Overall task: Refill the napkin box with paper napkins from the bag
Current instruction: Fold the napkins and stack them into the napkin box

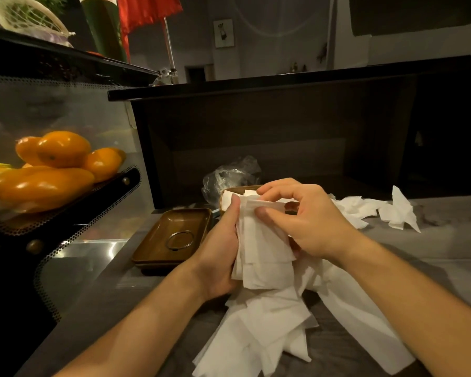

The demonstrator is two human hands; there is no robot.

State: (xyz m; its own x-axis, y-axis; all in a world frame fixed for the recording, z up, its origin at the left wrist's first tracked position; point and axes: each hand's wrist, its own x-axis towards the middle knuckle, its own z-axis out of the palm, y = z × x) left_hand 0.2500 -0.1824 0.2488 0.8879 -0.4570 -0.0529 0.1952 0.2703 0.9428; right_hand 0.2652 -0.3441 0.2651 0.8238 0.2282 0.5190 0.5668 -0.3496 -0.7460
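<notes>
My left hand point(220, 251) grips a stack of white paper napkins point(264, 246) from the left side, held upright above the counter. My right hand point(305, 221) pinches the top edge of that stack between thumb and fingers. Behind the hands sits the brown napkin box point(225, 198), mostly hidden, with a few napkins showing inside. A crumpled clear plastic bag point(229, 175) lies just behind the box. Several loose napkins point(269, 330) are spread on the counter below my hands.
The brown box lid point(172, 238) with a metal ring lies upside down left of the box. More loose napkins point(386, 210) lie at the right. A perforated black stand with orange fruit point(52, 164) stands at the left. A dark raised counter point(256, 85) runs behind.
</notes>
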